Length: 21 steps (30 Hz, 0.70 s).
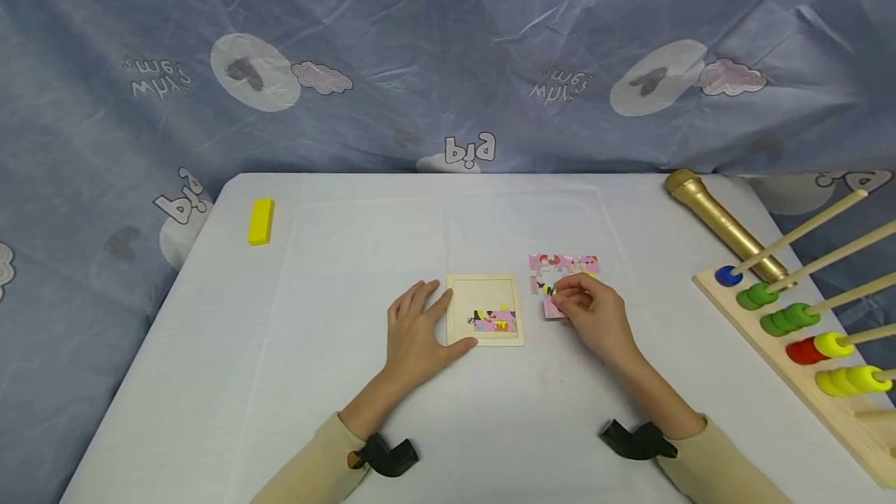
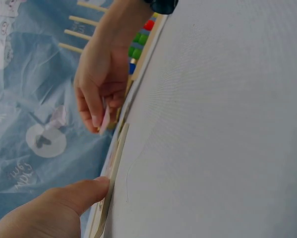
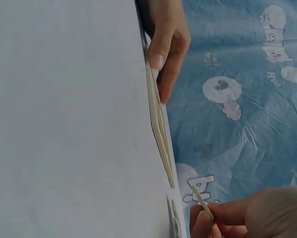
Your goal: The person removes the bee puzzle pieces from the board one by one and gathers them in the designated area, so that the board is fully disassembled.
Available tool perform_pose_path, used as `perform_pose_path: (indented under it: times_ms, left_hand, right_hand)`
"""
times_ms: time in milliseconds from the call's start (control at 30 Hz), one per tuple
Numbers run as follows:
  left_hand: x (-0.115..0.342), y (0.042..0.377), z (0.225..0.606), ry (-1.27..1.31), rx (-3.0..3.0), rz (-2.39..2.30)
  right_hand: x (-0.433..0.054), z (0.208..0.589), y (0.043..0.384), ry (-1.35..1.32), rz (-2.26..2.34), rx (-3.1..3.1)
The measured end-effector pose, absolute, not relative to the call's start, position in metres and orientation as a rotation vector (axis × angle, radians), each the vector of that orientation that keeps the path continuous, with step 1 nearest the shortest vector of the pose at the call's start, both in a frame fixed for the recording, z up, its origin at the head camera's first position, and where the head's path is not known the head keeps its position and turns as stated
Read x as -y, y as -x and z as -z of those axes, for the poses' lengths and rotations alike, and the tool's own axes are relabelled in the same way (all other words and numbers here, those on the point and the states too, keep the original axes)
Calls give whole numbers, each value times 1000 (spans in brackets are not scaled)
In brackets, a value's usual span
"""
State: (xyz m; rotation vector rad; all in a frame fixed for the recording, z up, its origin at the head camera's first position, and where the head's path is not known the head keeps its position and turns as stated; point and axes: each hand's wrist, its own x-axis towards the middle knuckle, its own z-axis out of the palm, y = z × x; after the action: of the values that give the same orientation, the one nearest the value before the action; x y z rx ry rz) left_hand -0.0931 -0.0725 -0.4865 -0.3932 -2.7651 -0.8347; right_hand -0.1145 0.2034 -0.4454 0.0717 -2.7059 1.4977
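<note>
A square wooden puzzle tray (image 1: pixel 483 280) lies flat on the white table, with pink patterned puzzle pieces (image 1: pixel 495 321) set in its lower right part. My left hand (image 1: pixel 418 330) rests at the tray's left side, fingers spread, the thumb on its lower edge. To the right of the tray, my right hand (image 1: pixel 593 316) pinches a pink puzzle piece (image 1: pixel 553 308) between thumb and fingers. In the right wrist view that piece (image 3: pixel 202 201) is seen edge-on, raised off the table. More loose pink pieces (image 1: pixel 564 263) lie just beyond the right hand, partly hidden by it.
A wooden bead stacker (image 1: pixel 791 364) with coloured rings and pegs stands along the right edge. Behind it lies a gold microphone (image 1: pixel 724 220). A yellow block (image 1: pixel 261 222) sits at the far left. Blue printed cloth (image 1: pixel 392 61) hangs behind the white table (image 1: pixel 336 255).
</note>
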Motion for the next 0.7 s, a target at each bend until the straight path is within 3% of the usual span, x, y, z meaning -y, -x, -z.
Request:
perform_pose_path:
  times_ms: [700]
  left_hand:
    - [73,93,486,390,2774,817]
  right_hand:
    - [-187,465,114,-186,-1201,2642]
